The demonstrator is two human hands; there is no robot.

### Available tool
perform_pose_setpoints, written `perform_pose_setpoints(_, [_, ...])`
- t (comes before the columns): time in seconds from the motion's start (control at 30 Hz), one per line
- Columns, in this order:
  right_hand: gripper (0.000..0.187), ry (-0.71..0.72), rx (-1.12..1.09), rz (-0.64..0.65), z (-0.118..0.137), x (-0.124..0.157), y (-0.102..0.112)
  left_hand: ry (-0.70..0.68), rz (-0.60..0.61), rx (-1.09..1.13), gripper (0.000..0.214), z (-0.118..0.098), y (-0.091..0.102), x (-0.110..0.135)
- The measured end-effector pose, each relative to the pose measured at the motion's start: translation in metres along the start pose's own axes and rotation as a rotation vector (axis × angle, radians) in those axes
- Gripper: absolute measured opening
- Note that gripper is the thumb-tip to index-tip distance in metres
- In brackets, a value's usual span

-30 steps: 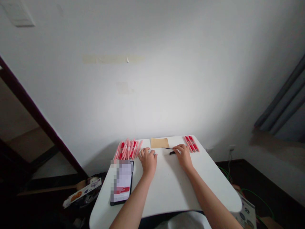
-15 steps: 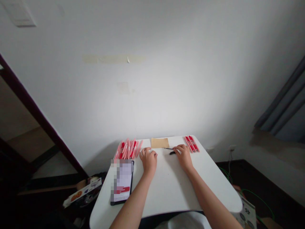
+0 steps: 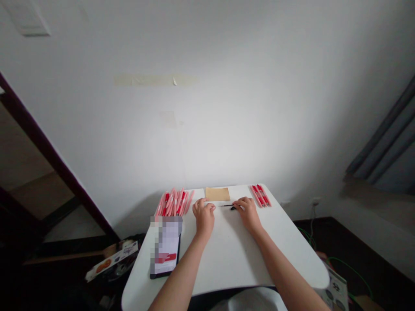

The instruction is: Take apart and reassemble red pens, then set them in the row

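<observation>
Grips a thin dark refill (image 3: 226,205) in the right hand (image 3: 249,214), thumb and forefinger closed narrow on its near end, over a small black piece there. Holds it at 12 o'clock on the table (image 3: 233,259), on the top or just above it, cannot tell which. Keeps it just short of the card (image 3: 217,194), pointing toward 9 o'clock at the left hand (image 3: 203,216). Curls the left hand, thumb against forefinger; cannot tell if holding anything, too small to see. Has a pile (image 3: 173,202) of pink pens at 11 o'clock, just beside the left hand, and a short row (image 3: 260,195) of red pens at 1 o'clock, beside the right. Phone (image 3: 166,248) at 8 o'clock, well apart.

Looks best done with a light pinch close to the end: likely to bend under a hard squeeze, being so thin. Rest both wrists on the table for steadiness. Bring the two hands together in line rather than at an angle. Watch the pile at 11 o'clock: easily knocked by a knuckle and rolled off the edge.
</observation>
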State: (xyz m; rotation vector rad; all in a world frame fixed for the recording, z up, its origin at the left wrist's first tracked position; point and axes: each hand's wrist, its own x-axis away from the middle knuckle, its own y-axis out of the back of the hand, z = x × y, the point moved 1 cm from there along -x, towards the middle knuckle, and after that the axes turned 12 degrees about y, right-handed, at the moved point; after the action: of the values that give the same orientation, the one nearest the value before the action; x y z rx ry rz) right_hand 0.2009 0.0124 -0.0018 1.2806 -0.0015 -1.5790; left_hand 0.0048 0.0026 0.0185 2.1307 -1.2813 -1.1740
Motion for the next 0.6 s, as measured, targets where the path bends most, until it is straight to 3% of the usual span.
perform_pose_setpoints(0.6, [0.028, 0.015, -0.026, 0.057, 0.0032, 0.0002, -0.0010, -0.054, 0.000, 0.024, 0.011, -0.0013, -0.0017, 0.0019])
